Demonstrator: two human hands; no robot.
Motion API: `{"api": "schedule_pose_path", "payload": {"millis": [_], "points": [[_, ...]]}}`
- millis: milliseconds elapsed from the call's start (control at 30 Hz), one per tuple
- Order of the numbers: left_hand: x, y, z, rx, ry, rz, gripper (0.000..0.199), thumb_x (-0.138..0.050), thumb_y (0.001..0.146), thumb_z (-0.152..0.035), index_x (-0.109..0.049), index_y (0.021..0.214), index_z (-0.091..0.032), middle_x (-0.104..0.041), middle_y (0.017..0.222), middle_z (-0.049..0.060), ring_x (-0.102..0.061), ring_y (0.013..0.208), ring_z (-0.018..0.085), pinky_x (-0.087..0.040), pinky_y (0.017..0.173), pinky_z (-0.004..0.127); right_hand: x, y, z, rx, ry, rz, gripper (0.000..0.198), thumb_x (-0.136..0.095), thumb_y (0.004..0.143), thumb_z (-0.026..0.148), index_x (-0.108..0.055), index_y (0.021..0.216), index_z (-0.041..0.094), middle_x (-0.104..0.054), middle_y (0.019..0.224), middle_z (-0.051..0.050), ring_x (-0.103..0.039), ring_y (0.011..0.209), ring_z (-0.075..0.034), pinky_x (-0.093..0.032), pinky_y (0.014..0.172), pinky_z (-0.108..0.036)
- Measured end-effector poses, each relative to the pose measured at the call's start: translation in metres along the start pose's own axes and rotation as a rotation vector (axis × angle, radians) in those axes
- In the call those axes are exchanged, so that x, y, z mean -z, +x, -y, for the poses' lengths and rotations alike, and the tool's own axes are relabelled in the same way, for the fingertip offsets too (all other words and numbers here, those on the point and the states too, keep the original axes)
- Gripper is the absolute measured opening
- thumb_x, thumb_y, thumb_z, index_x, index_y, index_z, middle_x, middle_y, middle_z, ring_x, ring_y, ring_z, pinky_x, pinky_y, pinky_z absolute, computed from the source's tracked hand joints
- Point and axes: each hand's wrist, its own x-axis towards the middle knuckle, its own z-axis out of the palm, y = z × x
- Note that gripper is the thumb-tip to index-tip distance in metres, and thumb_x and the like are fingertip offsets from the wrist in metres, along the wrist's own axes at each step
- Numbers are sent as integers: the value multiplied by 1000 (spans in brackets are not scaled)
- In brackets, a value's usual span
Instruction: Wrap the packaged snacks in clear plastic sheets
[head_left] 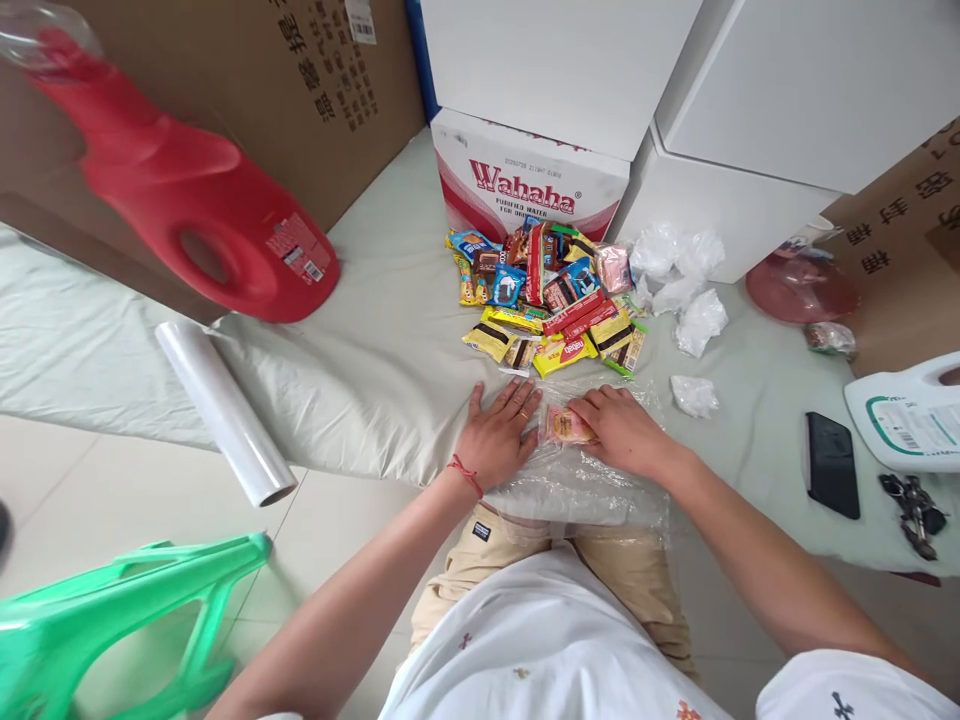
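Observation:
A small pink-and-yellow snack packet (568,425) lies on a sheet of clear plastic film (585,490) near the front edge of the cloth-covered surface. My right hand (622,428) is curled over the packet's right side, fingers together. To its left, my left hand (495,435) rests flat with fingers spread, palm down at the film's left edge. Just beyond both hands sits a pile of wrapped snacks (551,290) in red, blue, yellow and brown wrappers.
Crumpled film bundles (701,322) lie right of the pile. A film roll (225,410) and red jug (217,220) are at left. A Wahaha box (525,180) stands behind. Phone (832,465), keys (915,512) and white jug (911,415) sit right; a green stool (135,610) stands below left.

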Motion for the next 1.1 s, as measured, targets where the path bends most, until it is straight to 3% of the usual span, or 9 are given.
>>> {"api": "schedule_pose_path", "payload": {"millis": [200,333,433,533,700,900,1000,1100], "points": [[1,0,0,-4,-13,16,58,-29,105,-47,-37,158,-26,-33,166,6,-32,154,28,-7,124,69,7,-26,4,8,154,-103,52,-70,85,25,-57,134,18,-63,118,-13,-53,109,-31,-41,92,-42],[2,1,0,2,6,8,55,-23,107,-38,-38,158,-26,-34,165,6,-33,153,27,-9,124,68,-9,-24,16,43,161,-39,49,-71,87,28,-59,134,19,-62,119,-13,-52,109,-31,-42,92,-43],[1,1,0,7,13,2,55,-20,107,-36,-37,158,-26,-35,165,6,-34,153,27,-10,124,67,-23,-20,16,11,185,-25,61,-76,87,40,-55,141,19,-61,124,-14,-51,112,-32,-43,94,-45],[-1,2,1,-1,12,5,54,-21,107,-37,-38,158,-27,-35,165,6,-33,153,28,-8,124,68,-25,-24,7,19,253,-84,72,-76,85,52,-53,145,21,-59,127,-15,-50,115,-32,-44,96,-46],[-2,2,0,4,-11,-3,53,-25,107,-40,-41,156,-27,-36,164,8,-34,152,29,-6,124,68,-27,-35,-3,35,287,-280,69,-69,88,59,-53,144,21,-58,124,-15,-49,113,-33,-44,98,-49],[1,1,4,37,-72,-20,52,-25,108,-39,-41,156,-26,-38,164,7,-34,153,27,-8,125,65,-53,-35,1,99,270,-286,81,-75,82,61,-48,149,24,-54,138,-17,-43,132,-38,-37,110,-59],[1,-1,11,56,-138,-57,52,-27,107,-38,-41,155,-24,-39,164,9,-33,153,28,-16,124,62,-45,-34,-11,87,377,-383,67,-63,93,55,-44,151,26,-53,144,-15,-44,135,-34,-39,111,-56],[2,2,16,114,-218,-206,52,-30,106,-39,-46,149,-15,-47,157,15,-39,148,27,-29,122,52,-30,-22,-35,4,376,-515,44,-51,101,40,-54,142,24,-61,130,-14,-49,126,-32,-43,107,-53]]}}
